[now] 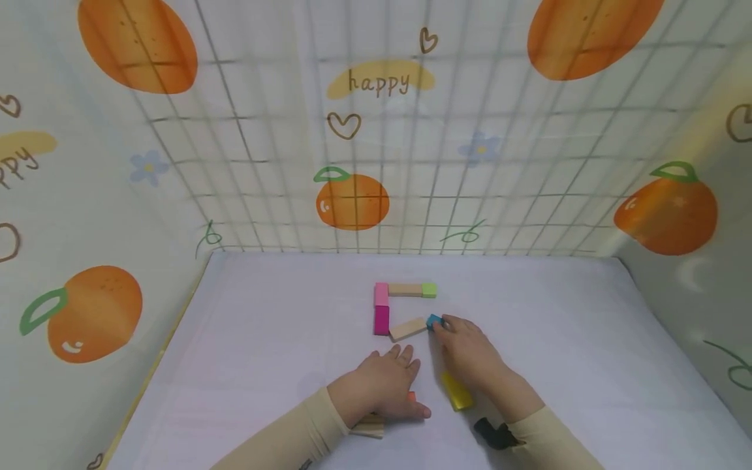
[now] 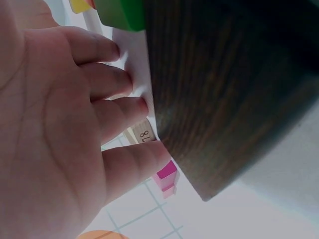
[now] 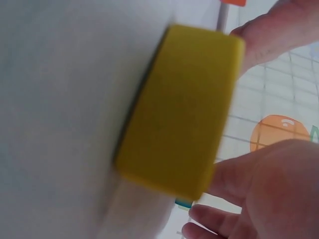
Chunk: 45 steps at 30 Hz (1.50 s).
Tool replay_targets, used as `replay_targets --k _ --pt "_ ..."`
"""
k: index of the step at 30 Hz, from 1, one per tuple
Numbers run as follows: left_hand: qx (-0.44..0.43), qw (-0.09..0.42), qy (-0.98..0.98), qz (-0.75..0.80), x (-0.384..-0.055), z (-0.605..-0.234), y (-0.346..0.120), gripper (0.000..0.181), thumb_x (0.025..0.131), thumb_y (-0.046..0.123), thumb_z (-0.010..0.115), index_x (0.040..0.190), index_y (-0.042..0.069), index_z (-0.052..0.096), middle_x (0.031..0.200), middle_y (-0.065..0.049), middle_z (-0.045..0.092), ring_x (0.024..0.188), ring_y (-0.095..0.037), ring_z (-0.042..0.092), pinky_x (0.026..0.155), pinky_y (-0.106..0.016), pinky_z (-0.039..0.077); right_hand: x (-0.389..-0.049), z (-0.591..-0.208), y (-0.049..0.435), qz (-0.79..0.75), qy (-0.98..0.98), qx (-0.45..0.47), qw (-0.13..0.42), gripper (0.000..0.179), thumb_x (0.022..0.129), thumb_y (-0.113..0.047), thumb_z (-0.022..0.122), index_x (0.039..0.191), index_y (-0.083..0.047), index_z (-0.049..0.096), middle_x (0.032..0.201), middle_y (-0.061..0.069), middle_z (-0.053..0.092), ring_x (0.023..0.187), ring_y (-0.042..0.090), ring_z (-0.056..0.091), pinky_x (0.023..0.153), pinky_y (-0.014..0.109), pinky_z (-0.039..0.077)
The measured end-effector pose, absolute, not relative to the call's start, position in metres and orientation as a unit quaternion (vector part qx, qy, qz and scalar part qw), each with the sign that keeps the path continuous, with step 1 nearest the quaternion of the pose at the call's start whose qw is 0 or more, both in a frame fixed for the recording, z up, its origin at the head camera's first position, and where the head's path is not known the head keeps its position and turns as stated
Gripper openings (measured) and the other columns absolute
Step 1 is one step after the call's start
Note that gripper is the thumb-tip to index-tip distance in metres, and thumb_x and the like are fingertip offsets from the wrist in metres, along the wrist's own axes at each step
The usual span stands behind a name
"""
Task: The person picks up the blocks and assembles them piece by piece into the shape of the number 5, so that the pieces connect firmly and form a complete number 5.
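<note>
My right hand (image 1: 472, 352) pinches a small blue block (image 1: 433, 321) between thumb and fingers. The block meets the right end of a slanted plain wooden block (image 1: 408, 328). That block's left end lies by a magenta block (image 1: 382, 320), with a pink block (image 1: 382, 294) behind it. A second wooden block (image 1: 405, 290) runs from the pink one to a light green block (image 1: 429, 290). My left hand (image 1: 388, 385) is spread low over the table with straight fingers, partly hiding an orange block (image 1: 412, 396) and a striped wooden piece (image 1: 369, 427).
A yellow block (image 1: 456, 391) lies below my right hand, large in the right wrist view. Close to the left wrist camera are a dark wood-grained block (image 2: 214, 99) and a green block (image 2: 119, 14). Printed cloth walls (image 1: 264, 196) enclose the white table (image 1: 282, 313).
</note>
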<state>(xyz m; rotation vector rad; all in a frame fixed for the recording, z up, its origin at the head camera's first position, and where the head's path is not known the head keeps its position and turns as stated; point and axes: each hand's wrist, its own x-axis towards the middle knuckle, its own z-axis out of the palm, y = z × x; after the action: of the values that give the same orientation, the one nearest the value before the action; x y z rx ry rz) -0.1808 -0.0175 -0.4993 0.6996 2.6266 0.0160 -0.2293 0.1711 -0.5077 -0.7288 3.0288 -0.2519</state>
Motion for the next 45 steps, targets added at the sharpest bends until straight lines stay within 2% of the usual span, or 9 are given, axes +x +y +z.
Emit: replay_targets --k 8,15,19,22,25,28,33,40,45 --pt "0.248 0.210 0.946 0.009 -0.178 -0.497 -0.019 0.092 0.076 0.081 0.042 0.147 0.023 0.035 0.157 -0.002 0.024 0.144 -0.024 0.023 0.110 -0.052 0.032 -0.230 -0.510 0.170 -0.085 0.972 -0.219 0.024 0.048 0.093 -0.018 0.057 0.139 -0.010 0.048 0.149 0.019 0.036 0.134 0.039 0.037 0.108 0.054 0.032" --pt "0.257 0.209 0.943 0.010 -0.178 -0.495 -0.018 0.091 0.077 0.081 0.041 0.147 0.024 0.035 0.156 -0.001 0.025 0.144 -0.024 0.023 0.108 -0.052 0.034 -0.225 -0.507 0.176 -0.076 0.975 -0.207 0.018 0.047 0.093 -0.021 0.058 0.138 -0.011 0.050 0.147 0.018 0.039 0.133 0.038 0.039 0.107 0.054 0.034" --pt "0.257 0.217 0.942 0.017 -0.179 -0.494 -0.019 0.090 0.077 0.081 0.041 0.147 0.025 0.034 0.157 0.000 0.024 0.144 -0.023 0.023 0.108 -0.053 0.034 -0.213 -0.497 0.185 -0.077 0.975 -0.205 0.035 0.044 0.090 -0.022 0.062 0.133 -0.015 0.056 0.136 0.014 0.052 0.123 0.035 0.050 0.101 0.053 0.041" --pt "0.255 0.223 0.941 0.022 -0.179 -0.494 -0.018 0.090 0.077 0.081 0.042 0.147 0.025 0.034 0.157 0.001 0.024 0.145 -0.022 0.023 0.108 -0.053 0.033 -0.199 -0.488 0.194 -0.088 0.970 -0.216 0.063 0.038 0.086 -0.021 0.067 0.124 -0.020 0.064 0.120 0.005 0.061 0.106 0.025 0.060 0.092 0.045 0.050" --pt "0.256 0.223 0.940 0.021 -0.179 -0.494 -0.018 0.090 0.077 0.081 0.042 0.147 0.024 0.034 0.157 0.000 0.023 0.145 -0.023 0.022 0.108 -0.053 0.033 -0.187 -0.484 0.203 -0.096 0.962 -0.239 0.088 0.033 0.082 -0.020 0.071 0.114 -0.026 0.070 0.107 -0.005 0.062 0.094 0.013 0.058 0.083 0.036 0.054" --pt "0.257 0.220 0.941 0.018 -0.178 -0.494 -0.017 0.091 0.077 0.081 0.042 0.147 0.023 0.034 0.157 -0.001 0.024 0.144 -0.023 0.023 0.108 -0.053 0.033 -0.179 -0.484 0.211 -0.095 0.955 -0.263 0.099 0.030 0.080 -0.019 0.074 0.108 -0.029 0.072 0.102 -0.011 0.060 0.091 0.008 0.055 0.079 0.032 0.053" --pt "0.258 0.218 0.941 0.016 -0.178 -0.494 -0.017 0.091 0.077 0.081 0.042 0.147 0.023 0.035 0.157 -0.001 0.025 0.144 -0.023 0.024 0.108 -0.052 0.034 -0.175 -0.488 0.214 -0.093 0.956 -0.264 0.089 0.032 0.079 -0.021 0.075 0.110 -0.028 0.072 0.101 -0.008 0.062 0.090 0.009 0.056 0.077 0.032 0.052" --pt "0.253 0.224 0.941 0.019 -0.177 -0.492 -0.016 0.091 0.077 0.080 0.044 0.147 0.023 0.033 0.157 0.000 0.024 0.145 -0.023 0.022 0.109 -0.052 0.033 -0.185 -0.497 0.208 -0.062 0.971 -0.215 0.085 0.042 0.084 -0.024 0.070 0.126 -0.024 0.063 0.101 0.000 0.062 0.084 0.013 0.055 0.078 0.034 0.054" --pt "0.251 0.223 0.942 0.015 -0.176 -0.490 -0.015 0.092 0.076 0.080 0.045 0.147 0.023 0.034 0.157 0.000 0.024 0.145 -0.023 0.023 0.109 -0.052 0.033 -0.191 -0.498 0.204 -0.058 0.973 -0.213 0.073 0.043 0.086 -0.023 0.069 0.128 -0.022 0.061 0.102 0.004 0.062 0.084 0.016 0.056 0.078 0.036 0.054"
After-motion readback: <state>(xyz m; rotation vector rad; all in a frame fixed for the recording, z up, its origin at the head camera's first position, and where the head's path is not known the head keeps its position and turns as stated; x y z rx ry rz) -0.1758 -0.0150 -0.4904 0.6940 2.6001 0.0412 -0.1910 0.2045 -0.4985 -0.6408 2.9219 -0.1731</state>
